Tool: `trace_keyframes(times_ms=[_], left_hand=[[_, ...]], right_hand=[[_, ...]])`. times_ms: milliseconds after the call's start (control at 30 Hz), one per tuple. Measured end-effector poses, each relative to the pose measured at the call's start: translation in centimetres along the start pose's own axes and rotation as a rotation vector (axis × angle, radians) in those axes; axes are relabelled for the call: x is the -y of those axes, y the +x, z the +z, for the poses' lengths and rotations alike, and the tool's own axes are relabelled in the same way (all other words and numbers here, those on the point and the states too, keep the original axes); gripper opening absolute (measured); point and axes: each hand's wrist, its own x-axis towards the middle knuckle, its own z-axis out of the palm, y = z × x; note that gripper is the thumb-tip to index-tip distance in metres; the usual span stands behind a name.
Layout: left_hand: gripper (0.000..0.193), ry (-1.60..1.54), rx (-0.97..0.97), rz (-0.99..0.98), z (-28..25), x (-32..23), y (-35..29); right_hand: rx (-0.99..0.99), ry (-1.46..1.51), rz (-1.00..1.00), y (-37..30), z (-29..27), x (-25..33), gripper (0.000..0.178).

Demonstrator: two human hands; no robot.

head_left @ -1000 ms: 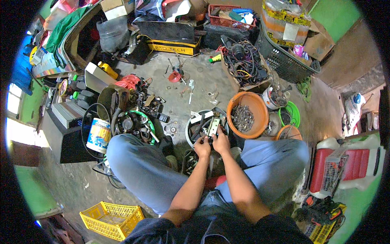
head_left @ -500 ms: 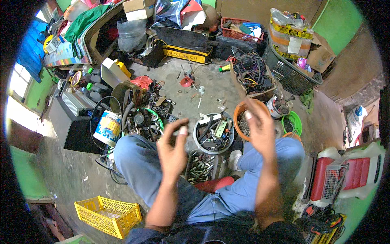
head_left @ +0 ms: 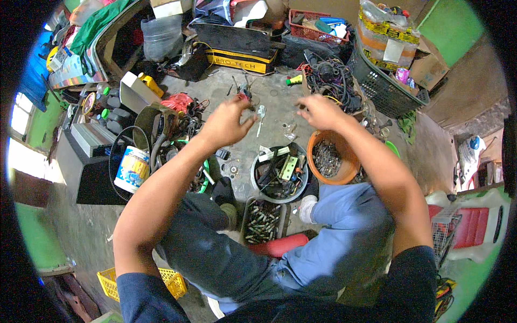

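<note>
Head view shows the silver tool on the floor, seen between left hand and right hand, nearer the left, long axis near-to-far, both hands' fingers loosely parted, seemingly empty.

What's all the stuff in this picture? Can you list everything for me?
Grey bucket: 1, grey, middle
Pale green plate: 1, pale green, in the grey bucket
Orange bucket: 1, orange, right of the grey bucket
Tray: 1, dark, between the legs
Pale slim tool: 1, whitish, floor between the hands
Cables: many, mostly black, upper right
Tub: 1, blue and white, left
Red basket: 1, red, top
Yellow crate: 1, yellow, lower left
Other bits: too many to count
Legs: 2, blue, lower middle
Left hand: 1, bare, above the floor
Right hand: 1, bare, near the cables
</note>
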Motion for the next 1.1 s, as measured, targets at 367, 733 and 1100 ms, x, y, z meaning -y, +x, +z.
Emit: trace_keyframes(times_ms=[367,733,1100], left_hand=[[0.035,0.251,0.664,-0.202,16.4,10.6,-0.7],[0.034,0.208,0.662,-0.13,25.0,14.8,2.1],[0.042,0.145,0.664,-0.168,25.7,15.5,6.3]], right_hand=[[0.344,-0.113,0.129,5.5,16.1,-10.2,0.024],[0.262,0.092,0.368,10.9,26.5,-14.0,0.028],[0.207,0.089,0.341,12.4,28.6,-14.8,0.019]])
